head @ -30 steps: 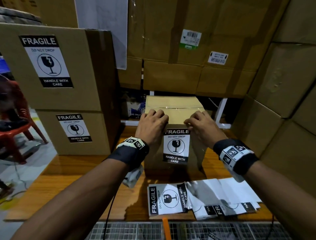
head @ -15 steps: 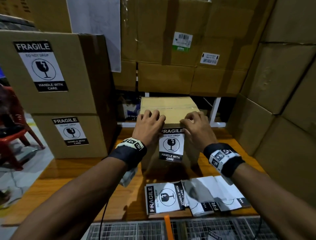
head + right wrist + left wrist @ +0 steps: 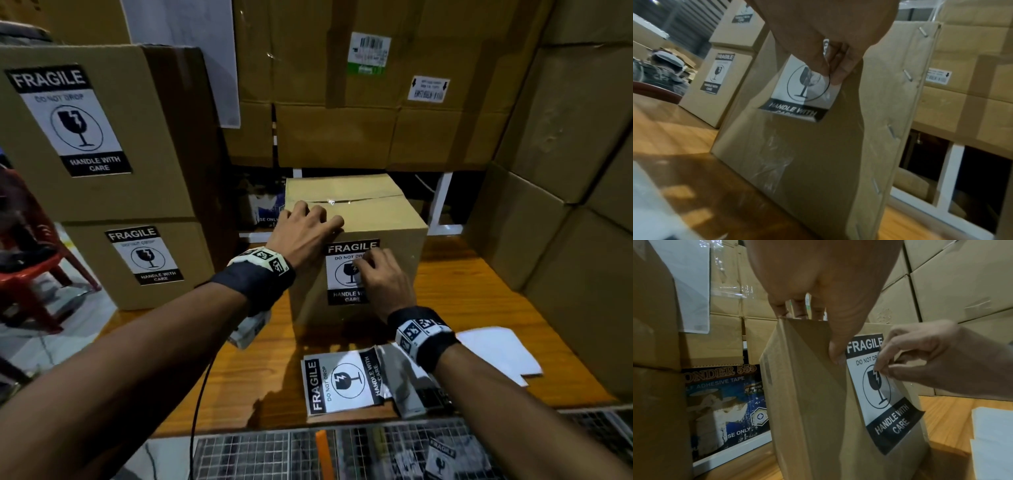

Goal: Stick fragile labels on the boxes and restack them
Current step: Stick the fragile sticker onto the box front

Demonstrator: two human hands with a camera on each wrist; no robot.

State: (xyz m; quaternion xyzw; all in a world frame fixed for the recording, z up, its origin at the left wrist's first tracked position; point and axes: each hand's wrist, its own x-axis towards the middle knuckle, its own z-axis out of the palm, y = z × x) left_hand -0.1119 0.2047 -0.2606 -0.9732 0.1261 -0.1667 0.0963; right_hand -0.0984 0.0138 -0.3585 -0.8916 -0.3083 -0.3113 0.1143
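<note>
A small cardboard box (image 3: 346, 192) stands on the wooden table (image 3: 472, 301). A black-and-white FRAGILE label (image 3: 342, 287) is on its front face (image 3: 813, 402); in the right wrist view the label's (image 3: 797, 97) bottom edge lifts slightly off the card. My left hand (image 3: 308, 226) lies over the box's top front edge, its thumb (image 3: 835, 352) pressing the label's (image 3: 879, 399) upper left corner. My right hand (image 3: 376, 277) is on the front face, bent fingertips (image 3: 880, 363) pressing the label's middle.
Two labelled boxes (image 3: 102, 137) are stacked at the left. Spare labels (image 3: 339, 383) and white backing sheets (image 3: 496, 349) lie on the table's near edge. Carton walls (image 3: 565, 205) close in at the back and right. A wire grid (image 3: 274, 455) runs below, with a red chair (image 3: 27, 270) far left.
My right hand has slid from the box's top edge down onto the middle of the label. The left hand has stayed on the top edge.
</note>
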